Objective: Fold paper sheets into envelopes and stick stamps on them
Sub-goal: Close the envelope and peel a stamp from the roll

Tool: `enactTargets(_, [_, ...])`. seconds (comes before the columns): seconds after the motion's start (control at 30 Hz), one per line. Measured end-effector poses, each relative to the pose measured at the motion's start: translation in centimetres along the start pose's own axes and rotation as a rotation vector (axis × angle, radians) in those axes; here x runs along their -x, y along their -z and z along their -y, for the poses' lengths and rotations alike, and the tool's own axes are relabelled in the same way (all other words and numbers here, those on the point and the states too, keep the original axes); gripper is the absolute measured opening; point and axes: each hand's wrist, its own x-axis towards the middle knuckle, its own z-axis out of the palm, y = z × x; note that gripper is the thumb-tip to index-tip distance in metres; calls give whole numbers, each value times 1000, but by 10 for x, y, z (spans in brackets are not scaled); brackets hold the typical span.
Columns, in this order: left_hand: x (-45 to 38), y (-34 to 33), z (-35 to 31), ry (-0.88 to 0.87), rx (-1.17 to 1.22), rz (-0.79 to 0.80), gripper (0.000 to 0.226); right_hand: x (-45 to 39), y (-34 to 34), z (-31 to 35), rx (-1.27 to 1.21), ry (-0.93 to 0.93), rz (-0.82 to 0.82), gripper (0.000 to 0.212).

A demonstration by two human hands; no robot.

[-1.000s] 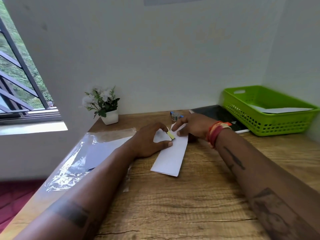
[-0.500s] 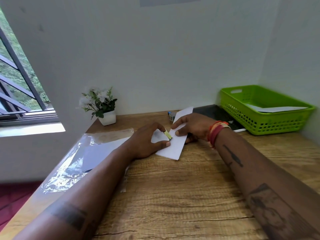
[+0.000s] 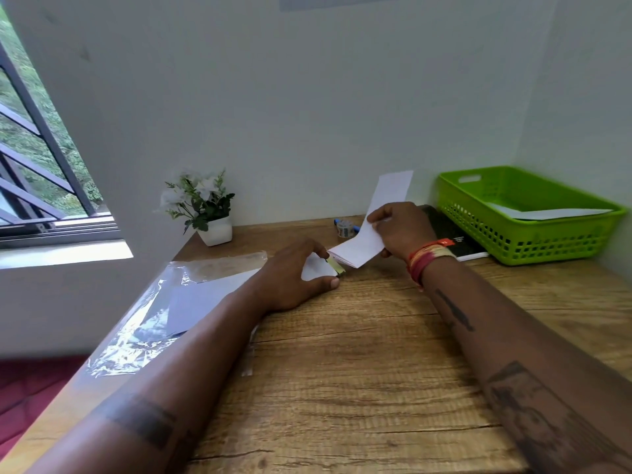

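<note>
Wood-grain surface [image 3: 359, 388] carries everything. Left hand [image 3: 290, 278] rests just left of the folded white paper envelope [image 3: 362, 242], pinching a small white sheet with a yellow-green stamp [image 3: 337, 267]. Right hand [image 3: 400, 230] grips the envelope, tilted upward. Right of the envelope, beyond, stands a green plastic basket [image 3: 547, 242].

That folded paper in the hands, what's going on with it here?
A person is making paper envelopes at a wooden desk. The right hand grips a folded white paper and lifts it off the desk, far end tilted up. The left hand rests on the desk, pinching a small white piece with a yellow strip. More white paper lies in the green basket.
</note>
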Motion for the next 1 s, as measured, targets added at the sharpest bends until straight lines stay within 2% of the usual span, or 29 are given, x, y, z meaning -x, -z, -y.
enactTargets(0.17, [1, 1, -3, -3, 9, 14, 54, -3, 1, -3, 71, -12, -16, 22])
enactTargets(0.63, [0, 1, -1, -14, 31, 6, 58, -2, -2, -8, 203, 9, 8, 23])
enactTargets(0.83, [-1, -2, -4, -33, 8, 9, 58, 1, -5, -3, 127, -5, -6, 24])
enactTargets(1.0, [-2, -8, -8, -40, -29, 4, 59, 8, -12, 1, 185, 25, -52, 24])
